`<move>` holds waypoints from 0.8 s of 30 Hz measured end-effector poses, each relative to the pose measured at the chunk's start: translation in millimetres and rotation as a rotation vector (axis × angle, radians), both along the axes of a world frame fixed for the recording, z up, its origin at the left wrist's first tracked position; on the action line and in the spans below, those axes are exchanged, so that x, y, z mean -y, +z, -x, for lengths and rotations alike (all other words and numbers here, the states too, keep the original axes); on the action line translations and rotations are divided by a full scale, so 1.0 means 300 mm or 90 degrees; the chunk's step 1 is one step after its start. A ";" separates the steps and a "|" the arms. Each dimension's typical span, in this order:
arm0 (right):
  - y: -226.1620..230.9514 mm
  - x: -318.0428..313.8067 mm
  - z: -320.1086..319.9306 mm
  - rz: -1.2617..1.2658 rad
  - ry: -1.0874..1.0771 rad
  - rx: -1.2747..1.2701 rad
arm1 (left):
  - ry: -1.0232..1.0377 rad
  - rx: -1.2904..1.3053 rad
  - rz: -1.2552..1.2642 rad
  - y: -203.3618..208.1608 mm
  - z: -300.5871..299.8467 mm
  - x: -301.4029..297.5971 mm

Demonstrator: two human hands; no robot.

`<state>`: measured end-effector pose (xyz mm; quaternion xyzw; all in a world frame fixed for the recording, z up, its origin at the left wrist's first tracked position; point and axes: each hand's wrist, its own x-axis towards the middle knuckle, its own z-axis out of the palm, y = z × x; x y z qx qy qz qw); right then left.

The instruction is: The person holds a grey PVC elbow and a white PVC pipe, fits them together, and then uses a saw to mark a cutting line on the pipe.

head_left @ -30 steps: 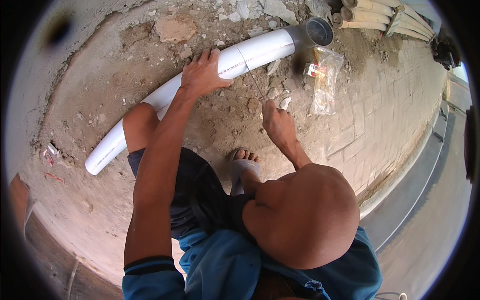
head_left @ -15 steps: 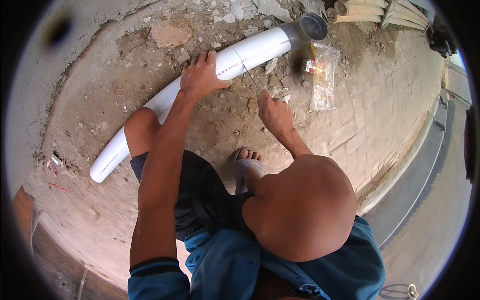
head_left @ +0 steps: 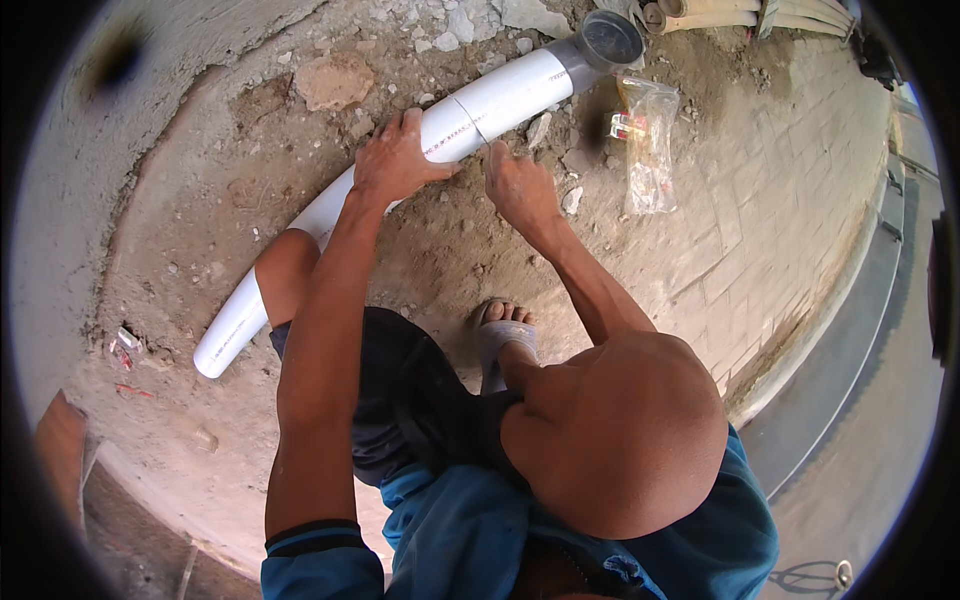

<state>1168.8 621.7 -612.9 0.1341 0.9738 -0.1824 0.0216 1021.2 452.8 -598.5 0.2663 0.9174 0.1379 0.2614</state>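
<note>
A long white plastic pipe [head_left: 510,97] lies slantwise on the dirt, with a grey pipe fitting [head_left: 610,42] at its far right end. My left hand [head_left: 394,160] is spread over the top of the pipe and presses on it. My knee rests against the pipe farther down. A thin saw blade [head_left: 473,122] lies across the pipe just right of my left hand. The fingers of my right hand [head_left: 522,190] are closed round the blade's near end, close to the pipe's near side. How deep the blade sits in the pipe cannot be made out.
Rubble and a large reddish stone [head_left: 335,80] lie beyond the pipe. To the right is a clear plastic bag [head_left: 650,150] with something red and white by it. Bamboo poles [head_left: 710,18] are stacked at the far right. My sandalled foot [head_left: 500,335] stands on the near side.
My right hand has pushed up and left toward the pipe, so less of the blade shows on the near side. My left hand stays on the pipe. The whole view has shifted slightly.
</note>
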 end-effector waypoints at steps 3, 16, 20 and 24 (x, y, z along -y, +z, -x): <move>0.060 0.017 -0.051 0.029 -0.023 0.102 | -0.013 0.001 -0.004 -0.016 0.005 0.022; 0.100 0.022 -0.142 0.019 -0.027 0.100 | -0.010 0.015 -0.012 -0.004 0.022 0.030; 0.050 0.050 -0.175 0.039 0.003 0.047 | 0.036 0.030 0.021 0.017 0.026 0.081; 0.005 -0.006 -0.009 0.020 -0.020 0.014 | 0.000 0.020 -0.011 -0.004 0.015 -0.005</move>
